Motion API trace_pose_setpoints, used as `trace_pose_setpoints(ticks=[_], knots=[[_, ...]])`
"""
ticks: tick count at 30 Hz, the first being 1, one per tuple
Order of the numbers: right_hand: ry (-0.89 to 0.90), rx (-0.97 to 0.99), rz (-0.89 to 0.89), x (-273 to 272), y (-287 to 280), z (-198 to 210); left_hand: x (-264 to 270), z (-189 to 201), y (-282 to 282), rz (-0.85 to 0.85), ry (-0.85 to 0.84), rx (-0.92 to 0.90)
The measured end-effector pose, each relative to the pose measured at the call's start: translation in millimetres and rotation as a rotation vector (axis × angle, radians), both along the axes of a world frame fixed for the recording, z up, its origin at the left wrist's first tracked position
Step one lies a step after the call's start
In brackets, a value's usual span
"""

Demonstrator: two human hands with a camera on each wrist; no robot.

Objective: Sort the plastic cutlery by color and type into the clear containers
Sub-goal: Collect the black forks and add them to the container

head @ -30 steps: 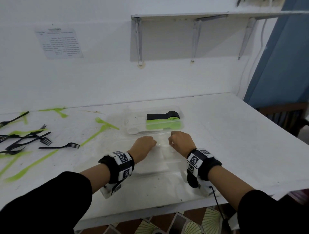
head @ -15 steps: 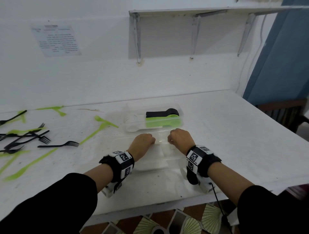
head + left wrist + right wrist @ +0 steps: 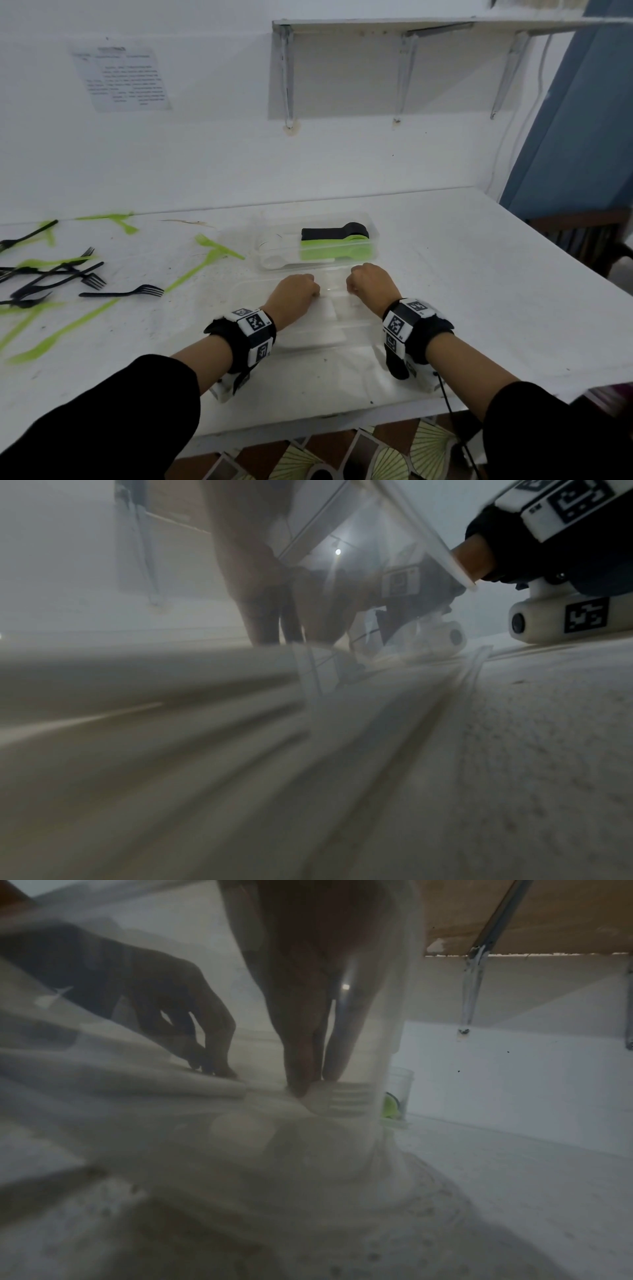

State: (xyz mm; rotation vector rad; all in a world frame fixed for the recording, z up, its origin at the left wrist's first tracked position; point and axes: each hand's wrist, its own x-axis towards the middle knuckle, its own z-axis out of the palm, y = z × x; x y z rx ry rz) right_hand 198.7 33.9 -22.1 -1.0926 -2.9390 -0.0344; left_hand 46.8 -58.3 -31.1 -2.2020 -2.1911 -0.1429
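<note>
Both hands reach into the near clear container at the table's front. My left hand is curled, fingertips down on a stack of white cutlery. My right hand pinches a white fork at its head, thumb and finger pointing down. Behind them, the far clear container holds green spoons, black spoons and a white piece. The container wall blurs both wrist views.
Loose black forks and green forks and knives lie scattered on the left of the white table. A wall shelf hangs above. The table's right edge meets a blue wall and a dark chair.
Both hands stay in the near container almost where they were. Only the head view has shifted slightly.
</note>
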Motion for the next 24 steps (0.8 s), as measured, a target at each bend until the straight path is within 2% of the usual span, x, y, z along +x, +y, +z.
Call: trace_pose_setpoints(ticks=[7,15,24], knots=[[0.035,0.021,0.015,4.9,-1.8,-0.3,1.2,1.8,-1.9,-0.002,0.004,0.006],[0.117,-0.097,-0.054,7.4,-7.9,10.1,-4.7,7.2,-1.9,0.002,-0.09,-0.048],[0.473,-0.348,-0.011,-15.4,-27.2,35.3,-25.8,22.6,-26.7,0.06,-0.506,0.172]])
